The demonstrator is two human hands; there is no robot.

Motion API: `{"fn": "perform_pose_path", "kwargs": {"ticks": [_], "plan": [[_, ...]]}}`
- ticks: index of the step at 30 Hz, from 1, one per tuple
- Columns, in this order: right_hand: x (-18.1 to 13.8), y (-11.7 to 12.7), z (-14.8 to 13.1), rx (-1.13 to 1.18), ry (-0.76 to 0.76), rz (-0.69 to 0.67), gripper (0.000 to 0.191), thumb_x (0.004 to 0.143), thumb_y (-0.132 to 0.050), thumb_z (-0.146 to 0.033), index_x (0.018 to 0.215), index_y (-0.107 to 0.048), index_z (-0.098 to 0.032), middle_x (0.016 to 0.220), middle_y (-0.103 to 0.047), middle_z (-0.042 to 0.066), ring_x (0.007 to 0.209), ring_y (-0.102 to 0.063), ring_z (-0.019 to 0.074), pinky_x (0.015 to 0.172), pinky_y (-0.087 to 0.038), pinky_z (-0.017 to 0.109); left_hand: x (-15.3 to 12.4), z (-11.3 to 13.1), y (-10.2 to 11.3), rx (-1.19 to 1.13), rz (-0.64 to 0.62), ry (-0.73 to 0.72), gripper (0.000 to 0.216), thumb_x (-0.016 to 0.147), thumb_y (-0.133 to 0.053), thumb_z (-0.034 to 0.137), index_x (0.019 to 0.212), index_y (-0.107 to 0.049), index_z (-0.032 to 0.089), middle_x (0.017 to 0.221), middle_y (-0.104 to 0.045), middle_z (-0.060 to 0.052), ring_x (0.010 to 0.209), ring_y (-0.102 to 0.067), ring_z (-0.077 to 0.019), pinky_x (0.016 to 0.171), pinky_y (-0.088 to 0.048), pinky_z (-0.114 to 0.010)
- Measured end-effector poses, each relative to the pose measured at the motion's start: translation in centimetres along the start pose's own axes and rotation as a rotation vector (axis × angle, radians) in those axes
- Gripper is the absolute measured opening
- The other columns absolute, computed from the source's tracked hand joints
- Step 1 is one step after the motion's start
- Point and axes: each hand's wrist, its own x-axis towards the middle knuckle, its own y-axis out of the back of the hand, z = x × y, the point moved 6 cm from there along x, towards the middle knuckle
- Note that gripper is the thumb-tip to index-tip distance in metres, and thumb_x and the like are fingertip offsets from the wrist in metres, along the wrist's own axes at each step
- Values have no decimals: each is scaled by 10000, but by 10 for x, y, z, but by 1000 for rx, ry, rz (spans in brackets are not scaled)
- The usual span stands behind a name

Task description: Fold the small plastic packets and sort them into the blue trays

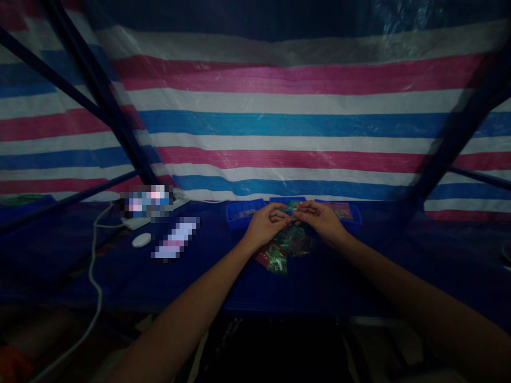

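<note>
My left hand [266,223] and my right hand [319,217] meet over the dark blue table [120,271], fingertips pinched together on a small item [293,214] too dim to name. Just below them lies a heap of small clear bags [284,249] with green and red pieces inside. Behind my hands stand small blue trays: one at the left [242,213] and one at the right [347,211].
A white oval object [141,240] and a white cable [95,266] lie at the table's left, next to blurred-out items. A striped pink, white and blue tarp [279,117] hangs behind. Dark poles [99,90] slant at both sides.
</note>
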Motion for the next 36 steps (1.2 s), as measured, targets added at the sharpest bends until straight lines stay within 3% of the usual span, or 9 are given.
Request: {"fn": "perform_pose_path", "kwargs": {"ticks": [11,20,31,36], "plan": [[-1,3,-3,38,-24,36,316,719,-847,-393,931,-695,-216,957,-760,42,863,-730,208,759,-625,346,2,-1,13,-8,136,16,333,820,-763,296,1083,-635,134,912,-756,-95,788,-719,-169,759,-573,-315],[-2,6,-1,55,-45,52,342,724,-846,-395,961,-695,-199,958,-766,62,873,-742,217,770,-629,348,0,0,7,-107,89,42,366,852,-730,260,1187,-621,157,996,-769,-113,868,-745,-190,854,-587,-366],[-3,-6,1,103,-27,-25,421,662,-884,-360,993,-662,-223,971,-757,55,911,-732,239,852,-606,411,-5,5,7,20,151,-30,397,844,-739,322,1200,-623,192,995,-775,-88,907,-745,-218,874,-571,-377],[-5,-5,2,63,-45,-20,374,683,-871,-331,989,-682,-230,987,-757,47,926,-707,212,809,-573,345,-4,11,5,87,149,-91,421,838,-746,331,1219,-631,193,998,-764,-85,904,-729,-209,846,-567,-364]]}}
